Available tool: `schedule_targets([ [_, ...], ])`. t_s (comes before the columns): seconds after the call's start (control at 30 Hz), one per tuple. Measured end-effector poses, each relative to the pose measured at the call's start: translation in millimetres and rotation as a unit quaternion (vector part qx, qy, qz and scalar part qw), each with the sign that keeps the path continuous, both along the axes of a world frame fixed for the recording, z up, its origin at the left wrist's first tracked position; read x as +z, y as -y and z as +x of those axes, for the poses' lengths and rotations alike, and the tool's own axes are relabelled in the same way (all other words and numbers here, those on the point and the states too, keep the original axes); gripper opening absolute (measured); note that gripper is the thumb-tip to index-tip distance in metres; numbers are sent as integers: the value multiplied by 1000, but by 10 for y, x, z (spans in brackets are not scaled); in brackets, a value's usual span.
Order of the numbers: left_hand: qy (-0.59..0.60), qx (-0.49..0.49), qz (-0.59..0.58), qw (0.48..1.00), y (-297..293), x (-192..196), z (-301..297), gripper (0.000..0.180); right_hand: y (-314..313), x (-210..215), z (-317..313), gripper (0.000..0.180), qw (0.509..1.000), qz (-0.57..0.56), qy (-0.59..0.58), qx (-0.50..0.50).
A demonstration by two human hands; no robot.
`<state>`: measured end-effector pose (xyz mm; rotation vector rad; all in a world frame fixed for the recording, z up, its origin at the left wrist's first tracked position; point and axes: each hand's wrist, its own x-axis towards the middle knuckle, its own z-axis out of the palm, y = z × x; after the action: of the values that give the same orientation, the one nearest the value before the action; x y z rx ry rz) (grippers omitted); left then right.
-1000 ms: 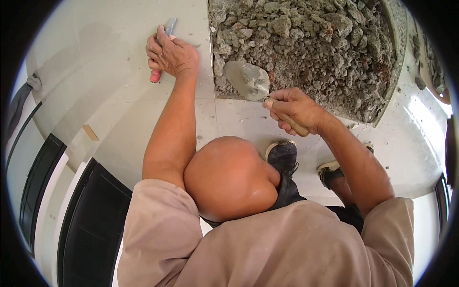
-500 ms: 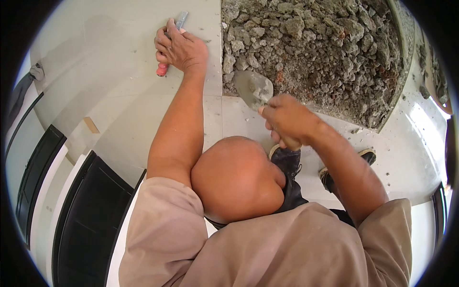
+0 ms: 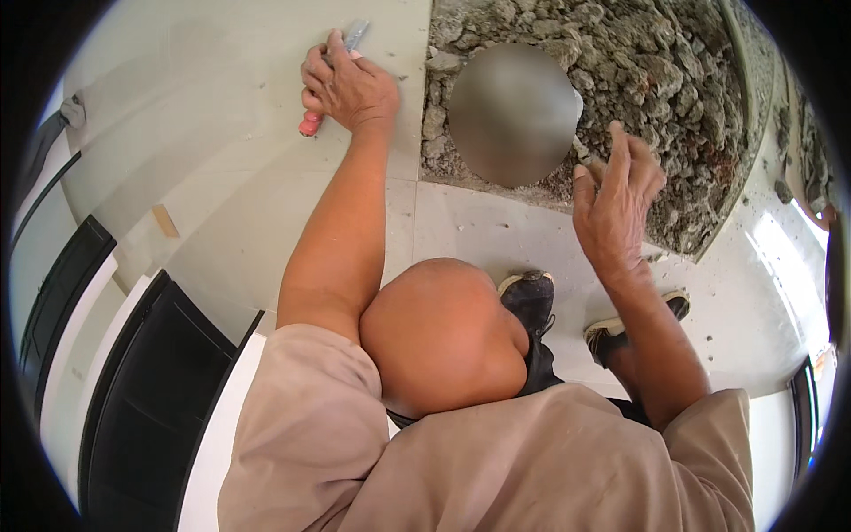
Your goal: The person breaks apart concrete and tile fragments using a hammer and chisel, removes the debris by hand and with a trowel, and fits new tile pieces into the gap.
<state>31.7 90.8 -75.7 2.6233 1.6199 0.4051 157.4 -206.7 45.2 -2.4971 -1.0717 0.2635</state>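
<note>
On the pale tiled surface at the upper left, the left hand [image 3: 347, 87] lies palm down with its fingers closed round a small tool [image 3: 330, 78]; a pink handle end pokes out below the little finger and a thin grey metal tip shows above the knuckles, so the tool lies slanted under the hand and touches the tile [image 3: 222, 177]. To the right of that hand the tiling stops at a straight edge, and a bed of rough grey rubble [image 3: 674, 89] fills the opening beyond it. A blurred round patch hides part of the rubble near its middle, so what lies there cannot be told. Over the lower right part of the rubble the right hand [image 3: 619, 199] is raised, its back toward the camera, with the fingers spread and loosely bent; nothing can be seen between them, and the grip looks wide and empty. Below the rubble a lighter slab runs across, and two dark shoes [image 3: 532, 297] with pale soles stand on it, one beside the bald head, the other partly behind the right forearm. A short wooden chip [image 3: 165, 220] lies on the tile well apart from the left hand. Dark panels [image 3: 142, 399] with white borders run along the lower left. A beige shirt covers the shoulders at the bottom.
</note>
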Motion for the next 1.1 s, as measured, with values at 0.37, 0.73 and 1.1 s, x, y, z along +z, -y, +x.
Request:
schedule_targets([
  [0.37, -23, 14, -21, 999, 10, 44, 10, 46, -1269, -799, -818, 39, 944, -86, -312, 67],
  [0.73, -10, 9, -8, 1000, 2, 31, -21, 45, -1263, -657, -831, 29, 939, -19, -343, 10],
  [1.1, 20, 17, -5, 1000, -12, -9, -93, 43, -247, -356, -395, 27, 961, -104, -255, 32],
])
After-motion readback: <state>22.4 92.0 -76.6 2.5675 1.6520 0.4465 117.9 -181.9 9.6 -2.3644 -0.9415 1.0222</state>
